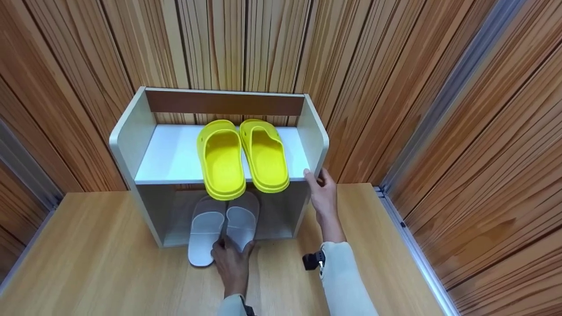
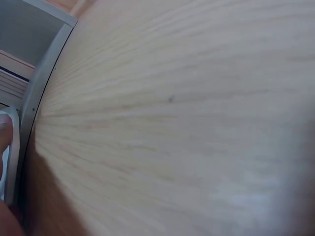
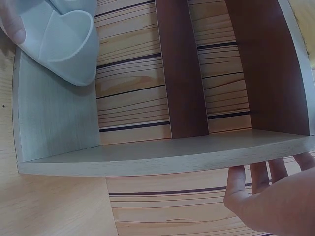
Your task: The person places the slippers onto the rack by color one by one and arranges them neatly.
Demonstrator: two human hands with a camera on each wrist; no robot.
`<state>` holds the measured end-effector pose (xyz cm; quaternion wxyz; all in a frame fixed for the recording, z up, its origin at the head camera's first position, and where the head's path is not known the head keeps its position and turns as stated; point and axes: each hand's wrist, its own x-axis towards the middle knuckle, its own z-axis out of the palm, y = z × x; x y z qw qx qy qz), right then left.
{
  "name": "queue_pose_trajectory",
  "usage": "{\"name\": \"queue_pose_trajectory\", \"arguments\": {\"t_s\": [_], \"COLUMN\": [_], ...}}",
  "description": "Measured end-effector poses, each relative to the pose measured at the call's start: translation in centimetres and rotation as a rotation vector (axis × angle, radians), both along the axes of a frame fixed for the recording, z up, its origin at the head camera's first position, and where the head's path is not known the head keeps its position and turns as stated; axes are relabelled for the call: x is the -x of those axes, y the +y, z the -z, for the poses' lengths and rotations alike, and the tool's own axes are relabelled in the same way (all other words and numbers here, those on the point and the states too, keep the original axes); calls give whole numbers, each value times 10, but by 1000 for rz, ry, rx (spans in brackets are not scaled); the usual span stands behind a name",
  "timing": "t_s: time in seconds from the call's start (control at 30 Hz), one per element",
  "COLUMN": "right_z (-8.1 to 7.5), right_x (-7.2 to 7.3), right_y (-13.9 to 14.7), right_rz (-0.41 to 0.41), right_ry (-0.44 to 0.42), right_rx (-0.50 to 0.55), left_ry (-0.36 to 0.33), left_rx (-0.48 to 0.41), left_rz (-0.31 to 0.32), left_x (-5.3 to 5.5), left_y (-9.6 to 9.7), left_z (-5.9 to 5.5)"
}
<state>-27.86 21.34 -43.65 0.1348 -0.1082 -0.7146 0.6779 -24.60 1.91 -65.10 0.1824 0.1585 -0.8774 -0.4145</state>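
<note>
A pair of pale grey slippers (image 1: 204,239) lies on the lower level of a white two-tier shoe rack (image 1: 171,153), heel ends jutting out over its front. My left hand (image 1: 232,263) grips the slippers at the heel end, thumb along the outer edge of the right one; its other fingers are partly hidden. In the right wrist view one left fingertip (image 3: 18,34) presses a slipper's side. My right hand (image 1: 324,197) holds the rack's right side panel (image 3: 197,152), thumb at the upper board's front corner and fingers outside. Yellow clogs (image 1: 224,162) stand side by side on the upper board.
Wood-patterned walls (image 1: 272,44) rise behind the rack and on both sides. The rack stands on a light wooden surface (image 1: 109,263) with metal rails (image 1: 412,250) along the sides. A brown crossbar (image 1: 224,103) spans the rack's back.
</note>
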Motion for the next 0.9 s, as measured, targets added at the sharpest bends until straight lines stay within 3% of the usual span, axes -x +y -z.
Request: {"name": "queue_pose_trajectory", "arguments": {"t_s": [0.2, 0.4, 0.57, 0.7, 0.9], "right_z": [2, -1, -4, -6, -7], "right_x": [2, -1, -6, -12, -20], "right_y": [0, 4, 12, 17, 28], "right_rz": [-27, -43, -36, -23, -28], "right_ry": [43, -2, -4, 5, 24], "right_rx": [17, 19, -9, -27, -62], "left_ry": [6, -64, -51, -15, 26], "left_rx": [-14, -35, -23, -16, -23], "left_rz": [9, 16, 3, -25, -27], "left_x": [2, 1, 1, 2, 6], "left_y": [-2, -4, -7, -13, -29], "left_z": [0, -4, -11, -22, -50]}}
